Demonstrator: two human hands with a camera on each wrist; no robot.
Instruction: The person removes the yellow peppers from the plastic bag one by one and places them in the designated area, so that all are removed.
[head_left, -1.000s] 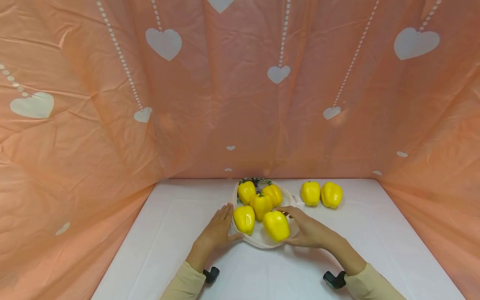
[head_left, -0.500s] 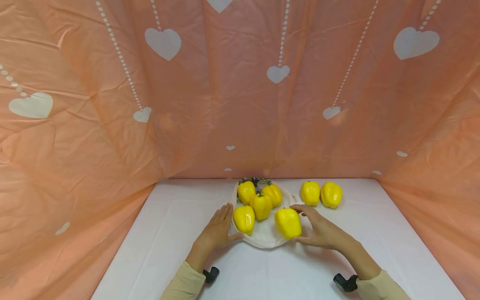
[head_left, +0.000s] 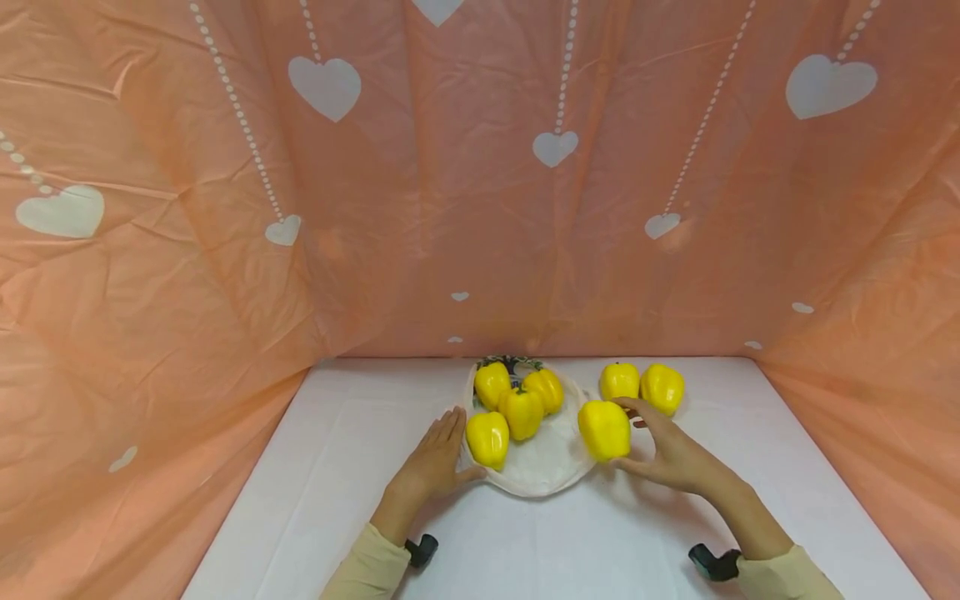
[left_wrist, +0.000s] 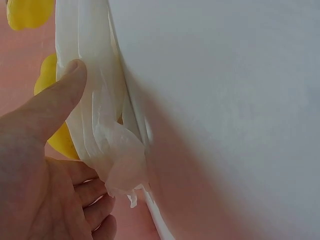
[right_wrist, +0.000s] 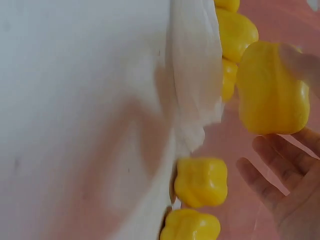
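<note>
A pale cloth bag (head_left: 543,462) with a rolled rim and a dark printed back sits on the table. Several yellow bell peppers (head_left: 521,413) rest inside it, grouped toward its left and back. My left hand (head_left: 431,458) rests against the bag's left side, fingers straight, thumb on the cloth in the left wrist view. Over the bag's right rim, my right hand (head_left: 671,454) holds one yellow bell pepper (head_left: 603,430) between thumb and fingers. The right wrist view shows that held bell pepper (right_wrist: 273,87) raised above the table.
Two more yellow bell peppers (head_left: 662,389) stand side by side on the white table (head_left: 360,433), to the right of the bag near the back edge. An orange curtain (head_left: 480,208) with white hearts hangs behind and at both sides.
My right hand has carried the held bell pepper rightward, from inside the bag's opening to over its right rim. The left hand and the bag stay in place.
</note>
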